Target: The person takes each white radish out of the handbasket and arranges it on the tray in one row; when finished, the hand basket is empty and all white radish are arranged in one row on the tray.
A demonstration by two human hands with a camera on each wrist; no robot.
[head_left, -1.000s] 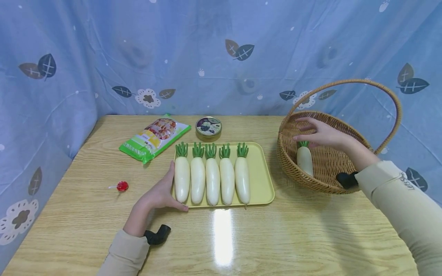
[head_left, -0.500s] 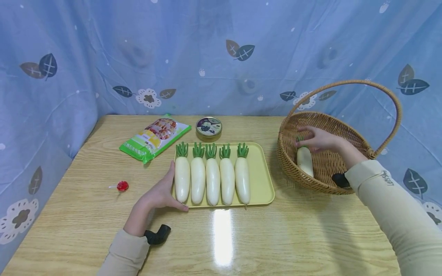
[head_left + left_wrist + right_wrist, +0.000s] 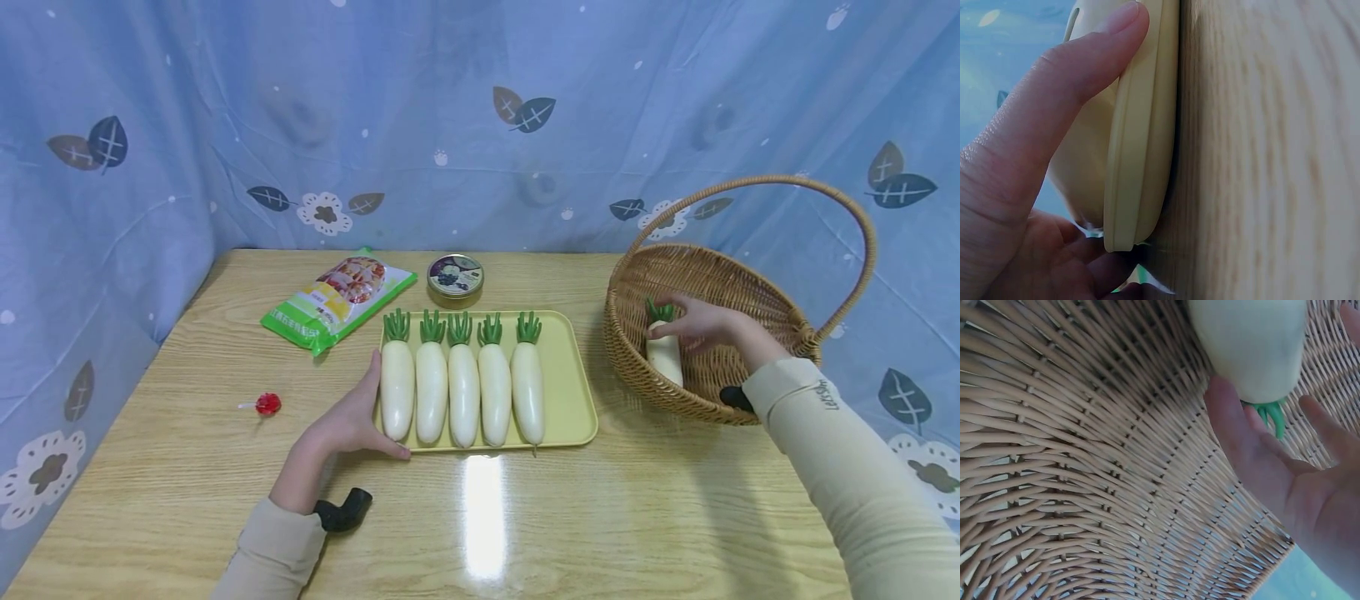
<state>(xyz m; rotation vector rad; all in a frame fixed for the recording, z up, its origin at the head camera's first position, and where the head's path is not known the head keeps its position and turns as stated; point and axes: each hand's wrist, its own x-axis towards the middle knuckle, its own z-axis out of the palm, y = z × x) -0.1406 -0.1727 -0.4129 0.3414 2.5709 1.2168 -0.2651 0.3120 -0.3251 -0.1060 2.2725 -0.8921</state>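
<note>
My left hand (image 3: 352,421) holds the lower left corner of a pale yellow tray (image 3: 566,383). In the left wrist view the thumb (image 3: 1079,69) lies on the tray's rim, and the other fingers bend around its side. Several white radishes (image 3: 463,396) with green tops lie side by side on the tray. Inside a wicker basket (image 3: 652,392) at the right, my right hand (image 3: 705,325) surrounds the upper part of another white radish (image 3: 664,354). The right wrist view shows the thumb against this radish (image 3: 1250,350) while the other fingers stand spread, a gap visible beside it.
The basket's tall handle (image 3: 750,182) arches over the right forearm. Behind the tray are a green snack bag (image 3: 337,300) and a round tin (image 3: 455,277). A red lollipop (image 3: 267,404) lies on the wooden table at the left. A blue curtain (image 3: 420,125) encloses the back.
My right hand has moved down and lower into the basket, from above the radish's green top to around its upper body. The left hand and the tray stay put.
</note>
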